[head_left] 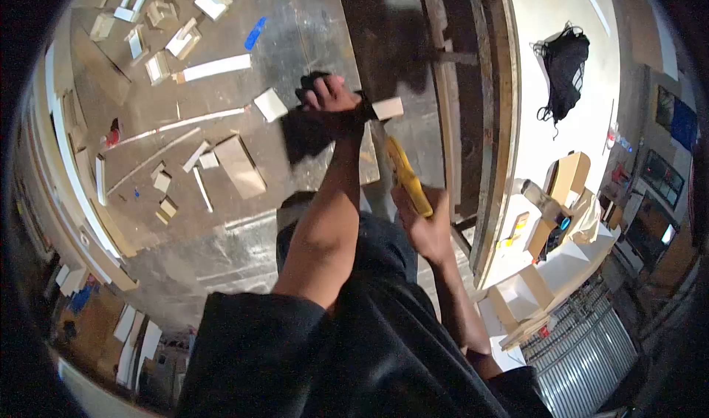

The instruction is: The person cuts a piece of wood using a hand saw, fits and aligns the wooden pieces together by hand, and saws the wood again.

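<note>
My right hand (pixel 427 222) is wrapped round the yellow handle of a handsaw (pixel 401 165). The saw's narrow blade points up and away from me and meets a short piece of wood (pixel 388 108), which sticks out past the edge of the brown table. My left hand (pixel 330 97), fingers curled, bears down by the table edge on this wood, most of which is hidden under the hand and wrist. A pale square offcut (pixel 270 105) lies to the left of that hand.
Small wood assemblies (pixel 185 40), a blue object (pixel 255 33), a long thin strip (pixel 185 125) and a flat board (pixel 238 167) lie on the brown table (pixel 303 19). To the right, a white-topped bench (pixel 539 148) carries a black cloth item (pixel 567 71) and a clear bottle (pixel 543 200).
</note>
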`<state>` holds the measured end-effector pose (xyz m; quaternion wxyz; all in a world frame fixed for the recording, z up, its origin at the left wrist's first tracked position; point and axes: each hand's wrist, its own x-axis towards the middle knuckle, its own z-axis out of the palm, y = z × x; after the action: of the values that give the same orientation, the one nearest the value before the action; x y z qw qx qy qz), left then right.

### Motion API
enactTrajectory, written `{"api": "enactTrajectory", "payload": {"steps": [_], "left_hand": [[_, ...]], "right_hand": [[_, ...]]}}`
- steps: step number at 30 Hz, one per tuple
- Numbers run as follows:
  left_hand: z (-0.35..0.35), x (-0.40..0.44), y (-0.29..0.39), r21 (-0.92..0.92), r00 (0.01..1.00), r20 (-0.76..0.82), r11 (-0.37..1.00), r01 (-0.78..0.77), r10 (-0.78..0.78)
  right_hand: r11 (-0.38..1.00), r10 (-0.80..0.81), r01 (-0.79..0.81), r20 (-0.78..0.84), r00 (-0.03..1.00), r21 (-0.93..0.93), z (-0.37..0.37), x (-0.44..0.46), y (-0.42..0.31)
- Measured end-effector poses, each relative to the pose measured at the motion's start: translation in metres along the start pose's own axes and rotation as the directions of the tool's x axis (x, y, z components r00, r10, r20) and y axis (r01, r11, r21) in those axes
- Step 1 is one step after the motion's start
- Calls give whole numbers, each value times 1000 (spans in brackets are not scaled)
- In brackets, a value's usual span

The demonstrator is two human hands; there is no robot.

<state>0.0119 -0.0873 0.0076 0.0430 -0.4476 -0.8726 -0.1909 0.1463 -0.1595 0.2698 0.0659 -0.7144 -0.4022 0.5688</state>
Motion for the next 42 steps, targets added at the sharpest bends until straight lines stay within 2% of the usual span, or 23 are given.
{"api": "enactTrajectory", "payload": {"steps": [3, 4, 5, 6, 7, 8, 11, 12, 15, 16, 17, 19, 21, 24, 27, 29, 30, 32, 37, 39, 40, 42], "left_hand": [[-9, 3, 7, -6, 996, 70, 999, 49, -48], [-5, 4, 6, 13, 1000, -14, 1000, 23, -23], [-7, -2, 2, 19, 1000, -6, 1000, 21, -21], [-12, -7, -1, 17, 1000, 29, 1000, 10, -10], [-10, 1, 4, 0, 999, 40, 1000, -6, 6], [-9, 6, 6, -3, 999, 34, 1000, -12, 12], [-16, 1, 10, -45, 992, 120, 998, 36, -30], [-12, 4, 10, -32, 996, 90, 999, 10, -7], [-11, 6, 2, 31, 1000, 9, 999, -28, 27], [-14, 7, 5, -2, 997, 70, 1000, 13, -13], [-16, 5, 5, -32, 989, 137, 998, 55, -50], [-16, -1, 0, -38, 991, 130, 998, 44, -39], [-11, 8, 5, -66, 996, 88, 997, 27, -21], [-19, 6, 0, -72, 988, 155, 997, 14, -2], [-19, 6, 5, -33, 977, 209, 998, 50, -42], [-19, 4, 0, -29, 979, 202, 999, -17, 22], [-15, 4, -1, -13, 975, 219, 1000, -26, 29], [-6, 5, -1, -43, 980, 192, 998, -43, 51], [6, -2, 1, -27, 993, 105, 998, -53, 55], [4, -3, -1, -54, 997, 42, 996, -67, 70], [-8, 2, 2, -100, 995, 73, 993, -62, 69], [-7, 1, 3, -89, 997, 44, 994, -63, 67]], "right_hand": [[995, 103, -101, -65, 993, 20, -16, -29, -6], [998, 31, -29, -28, 999, 59, -16, -33, 3], [994, -41, 40, 10, 999, 104, -15, -36, 12], [994, -36, 52, -160, 986, 99, -1, -27, 40], [992, -51, 87, -336, 940, 93, 11, -10, 28], [988, -19, 38, -123, 992, 148, 5, 4, 9], [998, 6, -1, -72, 997, 66, 3, -7, 17], [981, -36, 45, -52, 998, 189, 6, -7, 19], [989, -104, 105, -9, 994, 101, 12, 5, 9], [974, -134, 152, -111, 985, 167, 17, 6, 3], [975, -131, 148, -107, 986, 163, 14, 11, 4], [984, -50, 61, -68, 996, 165, 4, 14, 16], [980, -90, 109, -118, 989, 165, 10, 7, 28], [989, -58, 81, -176, 983, 125, 19, -1, 24], [983, -4, 8, -22, 1000, 186, 7, 13, 1], [987, 15, -14, -6, 1000, 158, 13, 12, 18], [976, -51, 70, -97, 994, 206, 22, 10, 23], [937, -119, 154, -130, 984, 312, 23, 13, 23], [961, -58, 70, -51, 997, 269, 22, 6, 23], [975, -28, 74, -216, 976, 208, 22, -14, 25], [989, 46, -37, -62, 997, 144, 3, -32, -2], [988, -6, 14, -50, 999, 156, -10, -54, 9]]}}
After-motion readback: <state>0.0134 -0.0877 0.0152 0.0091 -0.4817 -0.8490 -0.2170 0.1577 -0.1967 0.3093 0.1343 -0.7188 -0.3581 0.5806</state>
